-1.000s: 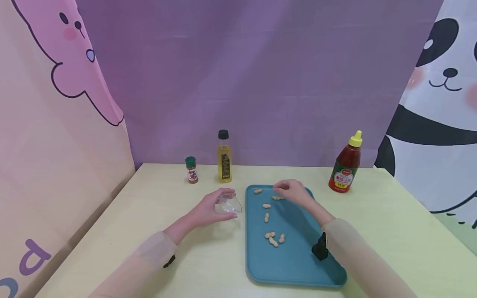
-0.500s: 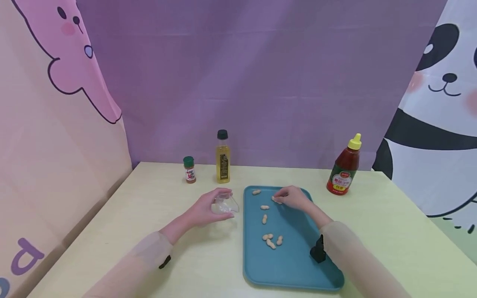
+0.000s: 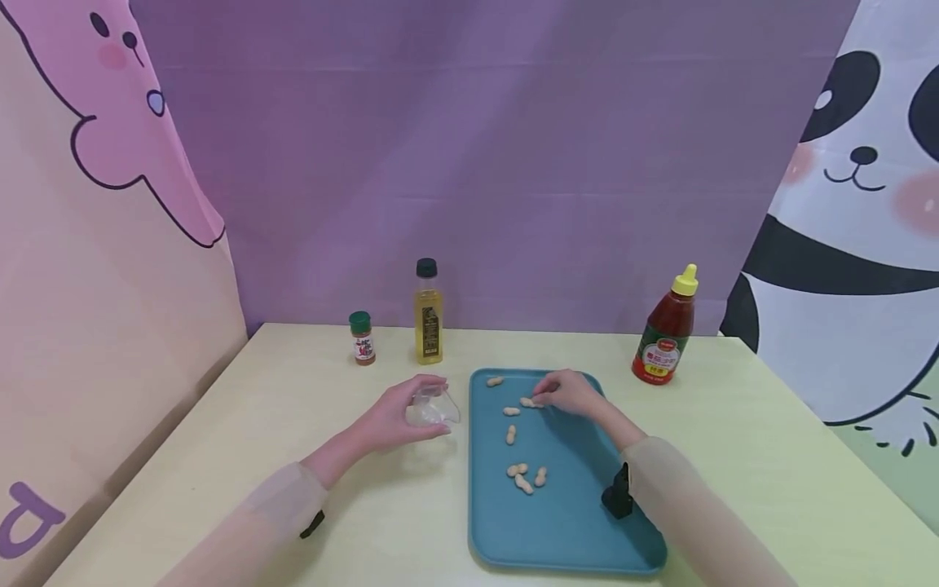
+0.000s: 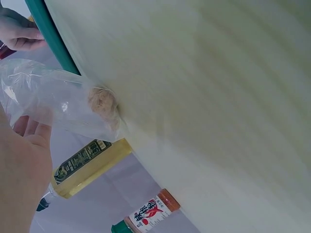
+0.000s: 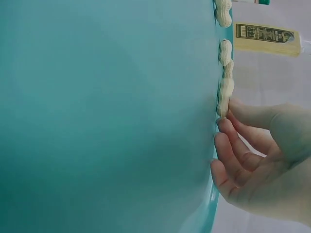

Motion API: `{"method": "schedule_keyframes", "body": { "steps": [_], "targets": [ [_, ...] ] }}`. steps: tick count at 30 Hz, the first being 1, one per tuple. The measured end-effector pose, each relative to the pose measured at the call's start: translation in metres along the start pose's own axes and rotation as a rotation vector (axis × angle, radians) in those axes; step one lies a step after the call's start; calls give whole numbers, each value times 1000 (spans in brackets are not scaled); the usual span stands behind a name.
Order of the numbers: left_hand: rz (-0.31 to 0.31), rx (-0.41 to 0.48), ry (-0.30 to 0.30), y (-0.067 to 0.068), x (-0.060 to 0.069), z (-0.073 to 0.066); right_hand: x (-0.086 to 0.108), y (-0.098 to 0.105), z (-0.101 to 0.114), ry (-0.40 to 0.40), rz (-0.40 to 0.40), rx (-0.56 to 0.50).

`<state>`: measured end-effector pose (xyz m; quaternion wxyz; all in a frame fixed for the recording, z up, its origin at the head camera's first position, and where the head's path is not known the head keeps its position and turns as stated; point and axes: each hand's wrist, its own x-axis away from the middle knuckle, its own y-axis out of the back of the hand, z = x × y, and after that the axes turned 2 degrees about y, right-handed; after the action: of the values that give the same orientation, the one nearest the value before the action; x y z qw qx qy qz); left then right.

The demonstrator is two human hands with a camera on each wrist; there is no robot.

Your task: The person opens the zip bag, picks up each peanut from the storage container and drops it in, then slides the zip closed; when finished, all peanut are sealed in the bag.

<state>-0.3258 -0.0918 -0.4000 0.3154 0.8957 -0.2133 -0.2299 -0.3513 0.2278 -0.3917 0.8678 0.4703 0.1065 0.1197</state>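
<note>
My left hand (image 3: 402, 416) holds a clear plastic bag (image 3: 434, 408) between its fingers and thumb, just left of the blue tray (image 3: 568, 530). A brownish, peanut-like lump (image 4: 102, 102) lies at the bottom of the bag in the left wrist view. Over the tray's far part, my right hand (image 3: 572, 395) pinches one end of a peanut (image 3: 529, 402) with thumb and forefinger. That peanut (image 5: 226, 90) points away from the fingertips in the right wrist view. Several other peanuts lie on the tray, including one alone (image 3: 511, 435) and a near cluster (image 3: 524, 484).
Behind the left hand stand a small green-capped seasoning jar (image 3: 363, 338) and a bottle of yellow oil (image 3: 429, 314). A ketchup bottle (image 3: 664, 334) with a yellow cap stands beyond the tray at right. A purple cloth (image 3: 469, 163) hangs behind the table (image 3: 396, 522).
My right hand has come down onto the peanut at the tray's far part and pinches it, shifting it slightly nearer. The left hand keeps its hold on the bag. The head view has shifted a little.
</note>
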Motion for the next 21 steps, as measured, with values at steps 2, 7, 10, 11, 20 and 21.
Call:
{"method": "schedule_keyframes", "body": {
  "steps": [2,7,10,11,20,21],
  "targets": [
    [3,-1,1,0,0,0,0,0,1,-27,15,-1],
    [10,3,2,1,0,1,1,0,3,-47,54,8],
    [8,10,-7,1,0,1,2,2,5,-30,65,12],
    [7,11,-9,1,0,1,2,2,5,-29,66,8],
    [-2,5,-20,0,0,2,7,5,2,47,93,-30],
    [-1,6,-19,0,0,2,7,6,2,58,92,-30]
  ]
}}
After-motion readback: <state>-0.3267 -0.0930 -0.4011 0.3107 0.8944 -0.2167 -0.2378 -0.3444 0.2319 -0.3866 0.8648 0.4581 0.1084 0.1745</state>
